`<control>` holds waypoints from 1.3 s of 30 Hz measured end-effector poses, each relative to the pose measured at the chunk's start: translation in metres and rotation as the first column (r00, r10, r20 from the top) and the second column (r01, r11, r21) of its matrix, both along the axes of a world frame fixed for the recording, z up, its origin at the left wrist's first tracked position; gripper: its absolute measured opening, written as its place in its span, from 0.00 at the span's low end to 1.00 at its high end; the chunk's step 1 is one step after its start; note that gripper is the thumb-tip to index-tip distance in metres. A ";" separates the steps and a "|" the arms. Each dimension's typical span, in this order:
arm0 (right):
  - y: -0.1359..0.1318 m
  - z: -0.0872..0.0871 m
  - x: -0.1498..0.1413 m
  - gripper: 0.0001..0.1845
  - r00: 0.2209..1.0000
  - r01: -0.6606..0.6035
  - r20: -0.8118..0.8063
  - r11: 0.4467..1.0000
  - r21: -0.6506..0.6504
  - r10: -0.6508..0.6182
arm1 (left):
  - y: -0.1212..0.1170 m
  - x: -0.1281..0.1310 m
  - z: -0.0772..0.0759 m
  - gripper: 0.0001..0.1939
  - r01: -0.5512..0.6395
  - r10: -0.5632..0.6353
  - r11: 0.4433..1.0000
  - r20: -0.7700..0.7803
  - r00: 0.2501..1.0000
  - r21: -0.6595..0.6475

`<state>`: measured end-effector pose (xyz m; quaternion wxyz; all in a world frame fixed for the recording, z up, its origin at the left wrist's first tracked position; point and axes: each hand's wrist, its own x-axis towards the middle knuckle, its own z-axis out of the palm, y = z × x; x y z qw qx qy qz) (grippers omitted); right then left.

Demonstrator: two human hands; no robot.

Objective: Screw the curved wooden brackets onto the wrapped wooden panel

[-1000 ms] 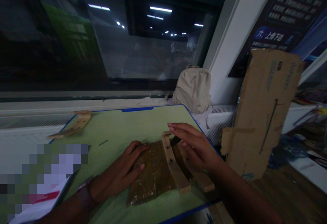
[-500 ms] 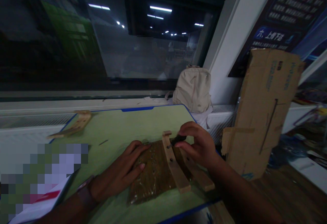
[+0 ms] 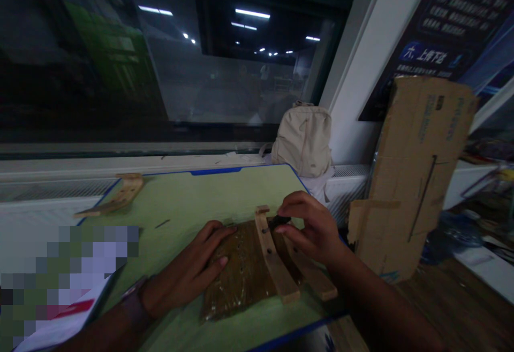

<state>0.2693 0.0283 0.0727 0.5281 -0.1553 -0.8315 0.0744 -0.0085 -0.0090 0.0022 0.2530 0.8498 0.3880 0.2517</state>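
My left hand lies with fingers stretched out on a brown, tape-wrapped flat block, pressing on its top. Across the block's right part stand two bent wooden pieces with holes: a nearer wooden strip and a second wooden strip to its right. My right hand is closed in a pinch around a small black-handled screwdriver. Its thin tip points left into the upper hole of the nearer strip; whether it turns a screw there is too small to tell.
The green table has a blue rim. A third bent wooden piece sits at its far left corner, and a thin dark stick lies nearby. Behind are a beige backpack and, to the right, a tall cardboard sheet.
My right fingers have shifted slightly on the screwdriver, with the index finger lifted a little and the handle tilted differently. My left hand, the block and the wooden strips stay in place.
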 end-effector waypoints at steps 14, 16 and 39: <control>-0.001 0.000 0.002 0.12 1.000 -0.018 0.003 1.000 -0.003 0.018 | 0.000 0.000 -0.001 0.25 -0.005 0.005 1.000 -0.012 1.000 0.008; -0.003 0.001 0.001 0.15 0.996 -0.057 0.071 0.998 -0.036 0.060 | 0.000 0.000 -0.001 0.25 0.005 -0.005 1.000 -0.007 1.000 0.010; -0.002 -0.002 -0.001 0.16 1.000 -0.005 0.001 1.000 -0.026 0.005 | -0.001 0.000 0.000 0.25 0.010 -0.011 1.000 -0.026 1.000 -0.028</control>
